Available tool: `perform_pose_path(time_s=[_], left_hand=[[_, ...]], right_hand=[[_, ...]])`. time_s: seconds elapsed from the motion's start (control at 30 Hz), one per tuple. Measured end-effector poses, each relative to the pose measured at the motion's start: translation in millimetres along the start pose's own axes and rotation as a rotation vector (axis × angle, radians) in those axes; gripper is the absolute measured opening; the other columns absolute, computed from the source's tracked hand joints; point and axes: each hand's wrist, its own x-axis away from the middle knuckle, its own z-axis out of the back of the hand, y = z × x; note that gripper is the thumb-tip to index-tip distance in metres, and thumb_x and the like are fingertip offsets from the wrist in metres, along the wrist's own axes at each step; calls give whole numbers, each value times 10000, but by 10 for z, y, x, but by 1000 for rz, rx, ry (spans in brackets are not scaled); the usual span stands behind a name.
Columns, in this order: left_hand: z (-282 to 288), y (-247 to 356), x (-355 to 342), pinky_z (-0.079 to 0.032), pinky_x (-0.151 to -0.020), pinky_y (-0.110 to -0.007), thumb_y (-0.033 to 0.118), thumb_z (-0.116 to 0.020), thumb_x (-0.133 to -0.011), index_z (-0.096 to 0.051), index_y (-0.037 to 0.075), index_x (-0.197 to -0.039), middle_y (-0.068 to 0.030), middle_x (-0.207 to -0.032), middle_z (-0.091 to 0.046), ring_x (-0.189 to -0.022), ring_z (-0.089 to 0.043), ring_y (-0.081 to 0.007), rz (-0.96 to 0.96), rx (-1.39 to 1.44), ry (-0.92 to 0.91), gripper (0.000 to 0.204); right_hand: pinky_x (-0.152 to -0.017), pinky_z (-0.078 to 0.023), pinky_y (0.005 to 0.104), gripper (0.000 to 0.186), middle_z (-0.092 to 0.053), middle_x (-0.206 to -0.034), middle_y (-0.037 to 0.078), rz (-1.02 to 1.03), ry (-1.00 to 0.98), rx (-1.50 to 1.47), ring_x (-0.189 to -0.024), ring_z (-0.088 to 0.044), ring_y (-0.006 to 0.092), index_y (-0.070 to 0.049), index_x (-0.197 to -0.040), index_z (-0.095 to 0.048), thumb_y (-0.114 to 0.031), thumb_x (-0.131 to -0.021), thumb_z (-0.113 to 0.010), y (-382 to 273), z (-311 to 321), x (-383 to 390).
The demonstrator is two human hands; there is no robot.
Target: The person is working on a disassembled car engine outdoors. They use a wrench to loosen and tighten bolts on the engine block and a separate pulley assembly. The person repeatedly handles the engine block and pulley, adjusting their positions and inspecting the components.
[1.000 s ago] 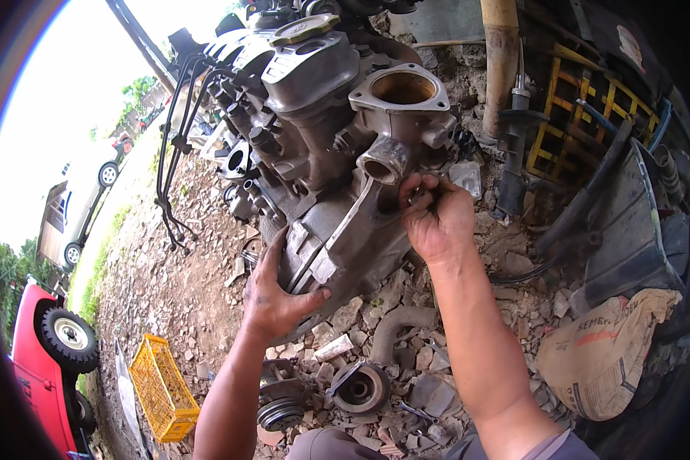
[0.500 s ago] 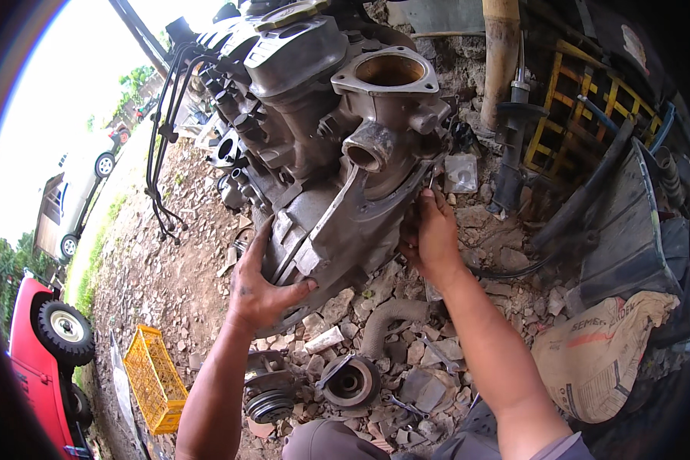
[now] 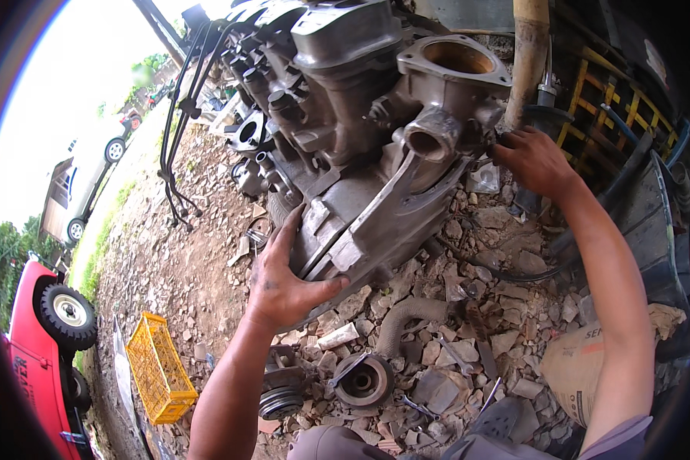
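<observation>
A large greasy engine (image 3: 345, 77) stands in front of me, with a round flanged opening on top and a smaller pipe mouth below it. My left hand (image 3: 287, 287) grips the near left edge of its grey metal casing (image 3: 353, 203), thumb spread along the front face and fingers over the side. At the engine's right side, below the flanged opening, my right hand (image 3: 540, 162) has its fingers bent in against the metal. Whatever those fingertips hold, if anything, is hidden. Black cables (image 3: 180, 115) hang off the engine's left side.
On the stony ground lie a round pulley (image 3: 363, 381), a part with a grooved pulley (image 3: 281, 399), a ribbed hose (image 3: 410, 318) and a wrench (image 3: 458, 356). A yellow crate (image 3: 159, 368) stands left. On the right are a bamboo post (image 3: 529, 57), a strut (image 3: 546, 96) and a paper sack (image 3: 579, 368).
My right hand has moved from the casing's lower right edge up and right to the engine's far side. My left hand keeps its place on the casing. The whole view has shifted slightly.
</observation>
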Motion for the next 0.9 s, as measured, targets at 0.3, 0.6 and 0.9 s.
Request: perform_pose_path(time_s=[0.3, 0.6, 0.9], left_hand=[[1, 88, -16, -399, -1037, -430, 526, -835, -529, -349, 21, -1430, -255, -1300, -514, -1212, -513, -375, 9, -159, -14, 1142], [53, 8, -28, -405, -1022, -428, 503, -828, -539, -351, -14, -1417, -269, -1267, -528, -1174, -535, -378, -30, -122, -15, 1125], [64, 61, -8, -424, -995, -437, 535, -795, -523, -338, 72, -1449, -224, -1284, -508, -1153, -538, -388, 3, -204, -8, 1132]], right_hand=[[-825, -481, 438, 263, -643, -1030, 185, -446, -240, -480, -974, -615, 362, -46, -1129, -578, -158, -891, -579, -317, 45, 442], [-859, -461, 340, 309, -634, -1024, 184, -632, -210, -1145, -959, -604, 252, 13, -1174, -551, -192, -942, -556, -1268, -1044, 803], [-944, -450, 453, 402, -625, -1141, 207, 70, -956, -972, -1069, -599, 367, -68, -1162, -631, -364, -898, -569, -1700, -1651, 960]])
